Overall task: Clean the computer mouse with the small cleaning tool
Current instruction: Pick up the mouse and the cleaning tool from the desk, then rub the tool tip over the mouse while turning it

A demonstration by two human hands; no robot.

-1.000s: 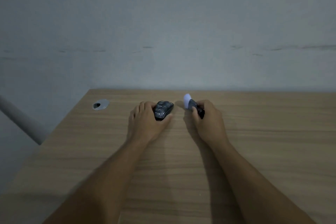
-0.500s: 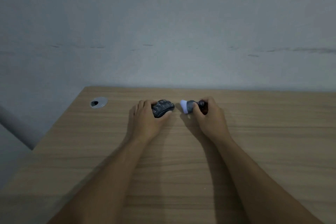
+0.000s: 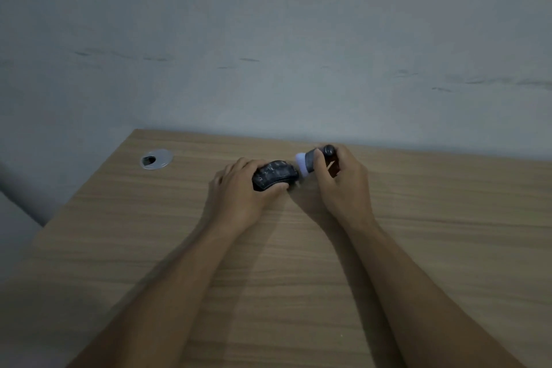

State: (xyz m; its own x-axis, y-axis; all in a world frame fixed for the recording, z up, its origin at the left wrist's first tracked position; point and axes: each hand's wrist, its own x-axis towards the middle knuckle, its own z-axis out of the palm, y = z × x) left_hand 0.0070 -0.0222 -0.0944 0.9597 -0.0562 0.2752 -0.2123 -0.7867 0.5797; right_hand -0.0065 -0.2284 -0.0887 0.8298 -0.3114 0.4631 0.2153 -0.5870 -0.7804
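Scene: wooden tabletop [image 3: 268, 293] against a grey wall, dim light; round cable grommet [image 3: 156, 159] near far-left corner.
Mouse: dark mouse [image 3: 274, 178] rests on the tabletop close to the far edge, about mid-width; long axis runs roughly left-right, slightly skewed.
Left hand: left hand [image 3: 239, 188] wraps the mouse from its left and near side, fingers over the top, thumb along the near flank; grip closed on the mouse, pinning it down.
Right hand: right hand [image 3: 343, 182] is closed round the tool [image 3: 313, 160], fingers curled on the dark body; the dark back end sticks out at the far side of the fist.
Tool: short, dark barrel with a pale rounded tip; tip points left toward the mouse.
Key relation: mouse lies directly left of the tool tip; tip sits just beside the mouse's right end, at or near touching, contact not clear at this resolution. Tool axis roughly in line with the mouse's long axis.
Nearer hand: right hand does the work, left only steadies.
Step (judged): start of wiping or brushing the mouse's right end; most of the surface looks not yet covered.
Next (judged): short leftward push of the tip onto the shell, then strokes along the top.
Risk (judged): mouse may skid left if the left grip loosens.
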